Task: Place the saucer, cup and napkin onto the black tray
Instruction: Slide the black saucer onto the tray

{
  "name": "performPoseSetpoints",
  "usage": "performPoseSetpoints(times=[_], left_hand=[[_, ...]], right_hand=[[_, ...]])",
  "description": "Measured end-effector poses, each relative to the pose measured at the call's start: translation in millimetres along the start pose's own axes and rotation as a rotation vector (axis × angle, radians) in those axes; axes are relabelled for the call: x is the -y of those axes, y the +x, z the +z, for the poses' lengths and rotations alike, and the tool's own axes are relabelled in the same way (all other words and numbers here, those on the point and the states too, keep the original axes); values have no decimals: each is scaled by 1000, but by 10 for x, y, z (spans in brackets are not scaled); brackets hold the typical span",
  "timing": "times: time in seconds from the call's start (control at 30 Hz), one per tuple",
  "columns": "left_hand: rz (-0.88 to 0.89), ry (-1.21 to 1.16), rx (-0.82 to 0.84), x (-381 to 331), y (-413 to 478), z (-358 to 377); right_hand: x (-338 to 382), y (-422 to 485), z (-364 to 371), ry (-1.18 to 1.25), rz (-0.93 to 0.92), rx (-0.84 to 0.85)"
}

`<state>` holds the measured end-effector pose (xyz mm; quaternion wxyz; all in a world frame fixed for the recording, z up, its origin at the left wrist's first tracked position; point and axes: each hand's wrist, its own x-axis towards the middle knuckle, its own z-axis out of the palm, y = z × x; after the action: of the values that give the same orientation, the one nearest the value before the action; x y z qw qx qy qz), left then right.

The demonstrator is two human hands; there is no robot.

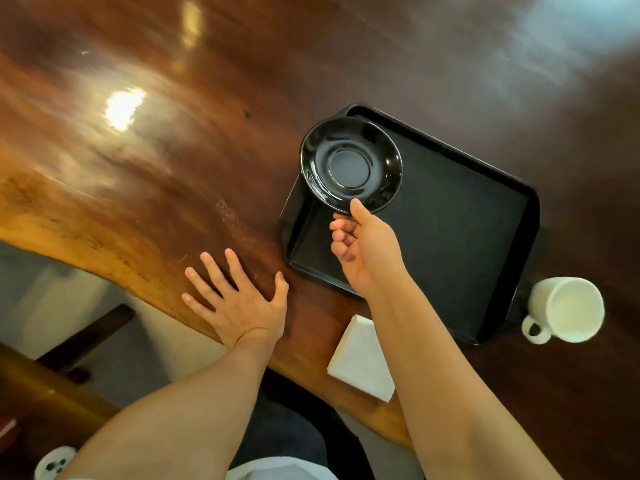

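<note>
My right hand (363,251) pinches the near rim of a glossy black saucer (349,164) and holds it above the far left corner of the black tray (460,216). The saucer partly overhangs the tray's left edge. A white cup (568,308) with a handle stands on the wood just right of the tray's near corner. A folded white napkin (360,362) lies by the table's near edge, partly hidden under my right forearm. My left hand (239,299) rests flat on the table with fingers spread, left of the tray.
The wooden table (156,150) is glossy, with bright light reflections, and has a wavy near edge. Below that edge I see the floor and a dark wooden bar (86,341). A small white object (55,462) shows at the bottom left.
</note>
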<state>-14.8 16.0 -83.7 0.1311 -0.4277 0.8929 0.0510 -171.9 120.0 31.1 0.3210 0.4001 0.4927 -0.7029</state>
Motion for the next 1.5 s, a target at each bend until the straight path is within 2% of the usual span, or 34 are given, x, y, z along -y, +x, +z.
performPoseSetpoints(times=[0.4,0.7,1.23,1.5], left_hand=[[21,-35,-53,0,-18,46],[29,-27,-71,1,-20,62],[21,-17,-77,0,-28,54],[9,-6,-58,-8,-29,27]], right_hand=[[70,244,-309,145,-27,-42],[78,391,-392,130,-20,-89],[1,278,-570,59,32,5],[39,148,-959,98,-7,-107]])
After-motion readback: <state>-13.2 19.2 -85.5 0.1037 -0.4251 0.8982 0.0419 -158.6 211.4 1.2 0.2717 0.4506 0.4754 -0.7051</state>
